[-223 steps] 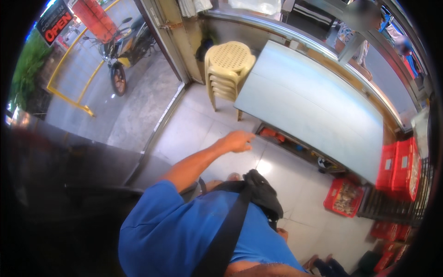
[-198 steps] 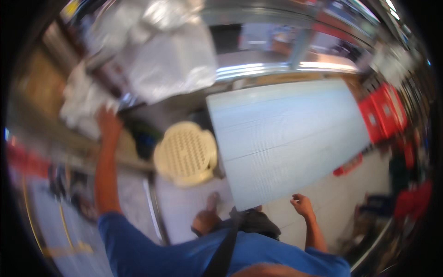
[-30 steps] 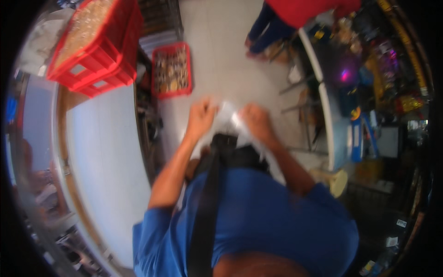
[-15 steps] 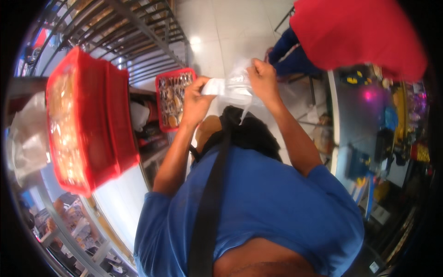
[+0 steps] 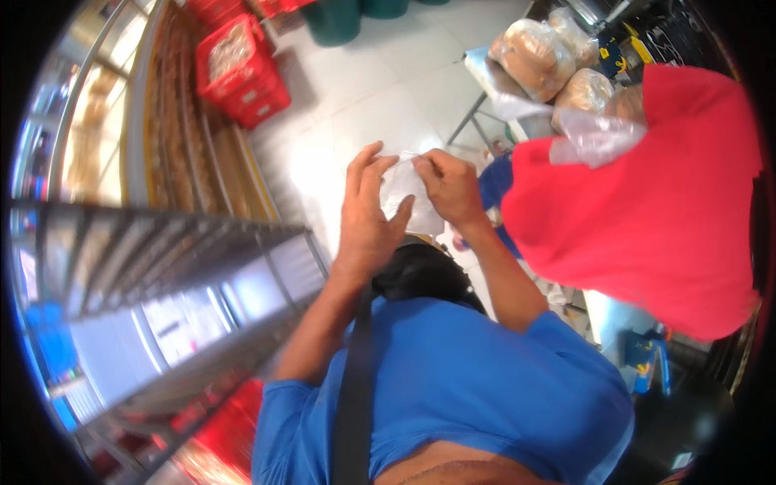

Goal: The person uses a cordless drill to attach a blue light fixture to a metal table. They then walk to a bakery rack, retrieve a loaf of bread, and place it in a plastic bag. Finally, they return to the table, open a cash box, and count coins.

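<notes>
A thin clear plastic bag (image 5: 404, 192) is held up in front of me between both hands. My left hand (image 5: 368, 212) has its fingers spread against the bag's left side, thumb pressing the film. My right hand (image 5: 449, 186) pinches the bag's upper edge with closed fingers. Below the hands are a black pouch (image 5: 424, 275) on a dark strap (image 5: 356, 388) and my blue shirt (image 5: 469, 388).
A person in a red shirt (image 5: 655, 218) stands close on the right. Behind them a small table (image 5: 493, 77) holds several bagged breads (image 5: 533, 56). A metal wire rack (image 5: 178, 267) stands at left. Red crates (image 5: 238, 69) sit on the tiled floor (image 5: 388, 89) farther off.
My view has swung round: the red crate close at left is gone and the wire rack fills that side. Both hands still hold the clear bag, now raised nearer to the person in red.
</notes>
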Available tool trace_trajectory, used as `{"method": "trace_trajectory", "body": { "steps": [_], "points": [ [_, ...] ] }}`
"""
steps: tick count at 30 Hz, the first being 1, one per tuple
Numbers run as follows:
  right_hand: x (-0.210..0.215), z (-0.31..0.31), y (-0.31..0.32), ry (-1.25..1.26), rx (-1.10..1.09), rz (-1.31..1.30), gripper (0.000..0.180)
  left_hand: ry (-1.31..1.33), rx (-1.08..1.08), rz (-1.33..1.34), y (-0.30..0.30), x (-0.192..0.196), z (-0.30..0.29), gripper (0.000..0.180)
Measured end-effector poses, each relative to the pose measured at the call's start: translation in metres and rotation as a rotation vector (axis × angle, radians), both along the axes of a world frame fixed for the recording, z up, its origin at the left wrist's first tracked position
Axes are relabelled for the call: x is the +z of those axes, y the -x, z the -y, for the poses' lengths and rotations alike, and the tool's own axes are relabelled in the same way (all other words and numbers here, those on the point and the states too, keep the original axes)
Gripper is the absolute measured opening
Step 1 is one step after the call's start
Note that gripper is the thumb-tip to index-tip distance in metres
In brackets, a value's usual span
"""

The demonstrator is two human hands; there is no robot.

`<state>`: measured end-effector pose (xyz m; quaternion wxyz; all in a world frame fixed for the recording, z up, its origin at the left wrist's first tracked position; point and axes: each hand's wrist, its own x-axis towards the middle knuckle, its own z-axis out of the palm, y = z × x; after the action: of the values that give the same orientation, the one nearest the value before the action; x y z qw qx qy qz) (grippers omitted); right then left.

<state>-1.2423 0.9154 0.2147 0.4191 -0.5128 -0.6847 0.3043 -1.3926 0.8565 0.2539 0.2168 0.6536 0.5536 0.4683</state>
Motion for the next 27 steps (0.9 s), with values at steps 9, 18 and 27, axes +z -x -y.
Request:
{"method": "trace_trajectory", "body": {
  "steps": [9, 18, 27],
  "points": [
    [-0.01, -0.321, 0.065, -0.089, 0.007, -0.14, 0.026, 0.533, -0.106, 0.847, 0.083, -0.073, -0.351, 0.022],
    [-0.003, -0.616, 0.102, 0.236, 0.032, -0.303, 0.036, 0.608, -0.321, 1.131, 0.121, -0.047, -0.641, 0.042],
    [-0.009, -0.876, 0.022, 0.34, -0.192, -0.167, 0.032, 1.114, -0.645, 0.931, 0.054, -0.07, -0.952, 0.018]
  ]
}}
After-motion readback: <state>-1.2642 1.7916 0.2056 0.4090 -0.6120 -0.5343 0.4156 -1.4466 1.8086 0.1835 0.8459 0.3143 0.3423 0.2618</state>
